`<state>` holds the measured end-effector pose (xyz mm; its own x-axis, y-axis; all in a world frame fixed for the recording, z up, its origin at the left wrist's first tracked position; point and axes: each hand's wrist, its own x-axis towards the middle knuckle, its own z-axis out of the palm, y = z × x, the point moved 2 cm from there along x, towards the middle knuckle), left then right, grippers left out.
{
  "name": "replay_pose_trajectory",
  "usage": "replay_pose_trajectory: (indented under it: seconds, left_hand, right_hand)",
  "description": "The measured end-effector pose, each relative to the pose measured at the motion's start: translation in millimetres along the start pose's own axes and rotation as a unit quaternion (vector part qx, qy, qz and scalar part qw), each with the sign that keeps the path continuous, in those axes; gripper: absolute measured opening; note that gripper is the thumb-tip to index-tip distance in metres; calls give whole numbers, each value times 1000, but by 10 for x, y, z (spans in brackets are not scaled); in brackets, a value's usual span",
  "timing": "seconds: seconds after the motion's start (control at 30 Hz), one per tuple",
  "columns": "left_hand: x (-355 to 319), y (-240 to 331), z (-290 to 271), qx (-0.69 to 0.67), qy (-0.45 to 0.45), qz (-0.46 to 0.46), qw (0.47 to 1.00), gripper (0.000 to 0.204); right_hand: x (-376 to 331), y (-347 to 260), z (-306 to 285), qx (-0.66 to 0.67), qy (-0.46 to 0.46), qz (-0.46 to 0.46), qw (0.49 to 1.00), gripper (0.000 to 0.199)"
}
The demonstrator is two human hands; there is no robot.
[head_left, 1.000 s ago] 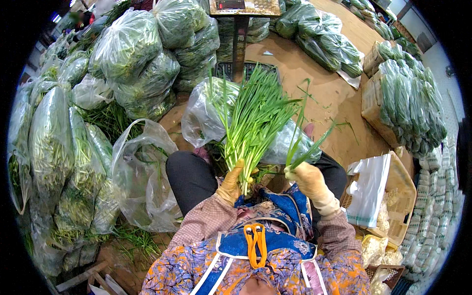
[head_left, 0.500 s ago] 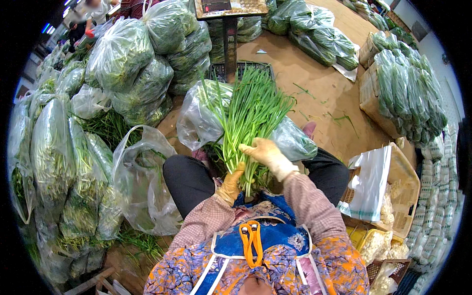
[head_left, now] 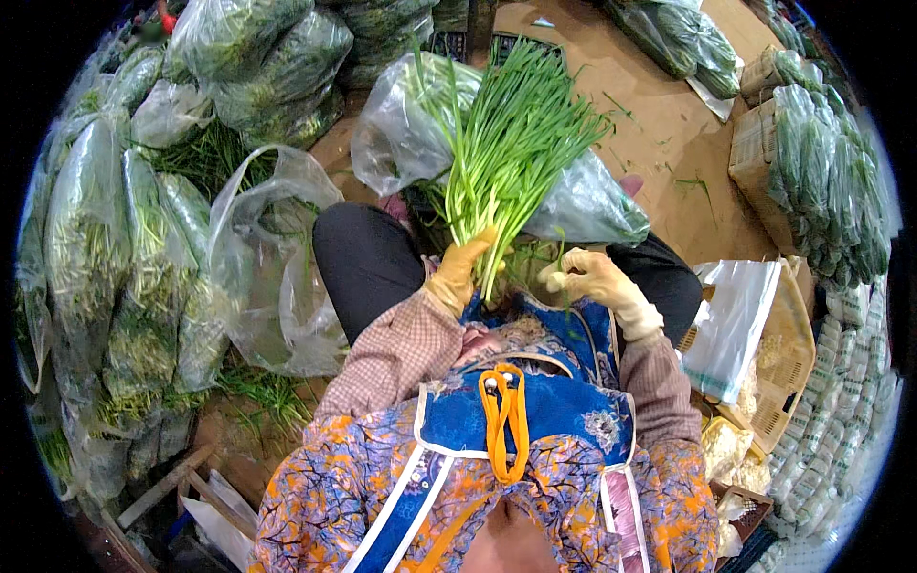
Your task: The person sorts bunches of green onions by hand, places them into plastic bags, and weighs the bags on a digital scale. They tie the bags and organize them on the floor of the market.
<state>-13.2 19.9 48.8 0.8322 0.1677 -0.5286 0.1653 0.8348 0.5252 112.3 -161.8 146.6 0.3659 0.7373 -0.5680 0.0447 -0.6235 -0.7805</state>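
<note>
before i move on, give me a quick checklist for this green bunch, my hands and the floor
1. Left hand closed around the green bunch: ok, at the lower stalks.
2. Right hand apart from the bunch: ok.
3. Right hand free of the leaf strand beside it: cannot tell.
4. Leaf tips gathered evenly: not ok, they fan out.
5. Floor free of scraps: not ok, loose blades lie there.

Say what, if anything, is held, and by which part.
The left hand holds the greens by their lower stems; for the right hand, I can't tell.
</note>
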Motion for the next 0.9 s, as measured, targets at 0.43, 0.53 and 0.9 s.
replay_pose_trajectory:
  seconds: [0.43,0.53,0.9]
  left_hand:
    - [-13,-25,-17,-82,-119,0,989,39]
    - [-49,-28,-8,-61,-135,-25,989,41]
    - [-75,-13,63,43,-18,-37,998,30]
  right_hand:
    - [561,-324,212,74,192,35,978,48]
    - [707,-410,254,-97,192,38,976,60]
    - [991,-282,-43,-103,249,30,962,47]
